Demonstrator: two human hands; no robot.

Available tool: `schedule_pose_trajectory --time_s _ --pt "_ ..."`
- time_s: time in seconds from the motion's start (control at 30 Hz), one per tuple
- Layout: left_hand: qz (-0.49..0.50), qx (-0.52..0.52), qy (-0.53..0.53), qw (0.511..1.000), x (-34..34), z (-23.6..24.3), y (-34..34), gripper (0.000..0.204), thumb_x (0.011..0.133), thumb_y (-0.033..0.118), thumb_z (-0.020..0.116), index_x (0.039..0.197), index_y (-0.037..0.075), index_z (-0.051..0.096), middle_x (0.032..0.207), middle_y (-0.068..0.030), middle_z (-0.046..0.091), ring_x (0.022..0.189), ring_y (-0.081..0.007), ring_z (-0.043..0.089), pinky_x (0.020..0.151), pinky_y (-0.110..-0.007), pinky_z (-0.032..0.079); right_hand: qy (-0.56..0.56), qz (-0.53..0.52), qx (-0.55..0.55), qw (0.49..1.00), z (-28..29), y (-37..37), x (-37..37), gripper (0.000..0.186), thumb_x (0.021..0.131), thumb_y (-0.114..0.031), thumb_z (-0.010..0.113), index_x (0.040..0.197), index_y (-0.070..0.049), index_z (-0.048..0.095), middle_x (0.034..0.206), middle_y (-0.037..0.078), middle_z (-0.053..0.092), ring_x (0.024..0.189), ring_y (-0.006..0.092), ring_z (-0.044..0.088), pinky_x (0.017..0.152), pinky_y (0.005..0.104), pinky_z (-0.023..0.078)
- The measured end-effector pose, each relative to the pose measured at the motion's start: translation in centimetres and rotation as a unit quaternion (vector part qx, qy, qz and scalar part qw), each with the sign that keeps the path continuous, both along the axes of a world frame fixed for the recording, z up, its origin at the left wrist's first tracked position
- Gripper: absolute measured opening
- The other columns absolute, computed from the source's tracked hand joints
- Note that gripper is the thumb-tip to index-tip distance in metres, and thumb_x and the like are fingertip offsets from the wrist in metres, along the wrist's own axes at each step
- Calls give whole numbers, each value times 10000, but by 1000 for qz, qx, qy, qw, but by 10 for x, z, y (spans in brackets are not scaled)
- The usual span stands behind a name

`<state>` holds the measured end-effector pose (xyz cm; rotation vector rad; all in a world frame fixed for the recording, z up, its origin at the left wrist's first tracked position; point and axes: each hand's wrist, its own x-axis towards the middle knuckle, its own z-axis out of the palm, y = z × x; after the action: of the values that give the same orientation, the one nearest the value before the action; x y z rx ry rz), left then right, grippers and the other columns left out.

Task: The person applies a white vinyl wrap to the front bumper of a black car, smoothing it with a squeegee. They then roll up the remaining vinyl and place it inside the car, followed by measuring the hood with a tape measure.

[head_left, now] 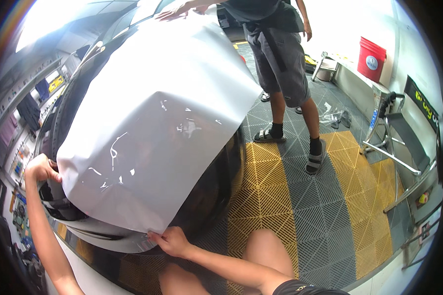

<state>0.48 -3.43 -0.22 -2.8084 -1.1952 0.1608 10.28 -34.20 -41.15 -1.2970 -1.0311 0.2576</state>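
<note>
Silver-grey film (pixel 157 123) drapes the dark car (pixel 221 174); left hand (pixel 43 168) and right hand (pixel 172 241) pinch separate corners, fingers closed, presumably to tension it.

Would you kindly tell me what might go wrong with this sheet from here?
The grey sheet rises in a ridge, so it might crease. The left hand and right hand grip its edges at separate spots; uneven pulling could stretch or skew it.
</note>
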Motion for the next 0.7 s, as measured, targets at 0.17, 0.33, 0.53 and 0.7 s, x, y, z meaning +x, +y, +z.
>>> schedule_pose_trajectory --time_s 0.17,0.33,0.53,0.7 --pt "16 -40 1 999 6 5 -17 885 418 537 988 1085 1 758 1050 -140 769 904 -181 723 816 -333 561 -1 15 -40 999 4 -2 2 297 992 -315 619 934 -63 764 713 126 700 636 282 682 583 382 505" --pt "45 12 27 999 11 5 -18 838 422 514 994 1060 20 769 1033 -122 775 890 -194 728 797 -345 556 19 20 11 1000 7 -5 1 297 1002 -302 614 961 -53 770 808 97 756 717 240 733 649 348 552" --pt "89 65 64 992 11 1 -2 955 377 589 978 1116 29 749 1063 -137 766 962 -246 738 837 -364 559 47 -3 30 998 3 2 -3 390 997 -386 592 871 -66 775 711 143 706 665 328 705 599 405 526" --pt "39 59 4 998 6 -1 -1 848 392 563 997 878 -80 733 832 -180 751 766 -266 718 708 -394 552 43 7 9 999 0 1 -2 370 995 -369 608 900 -54 777 744 132 724 692 290 719 618 374 534"
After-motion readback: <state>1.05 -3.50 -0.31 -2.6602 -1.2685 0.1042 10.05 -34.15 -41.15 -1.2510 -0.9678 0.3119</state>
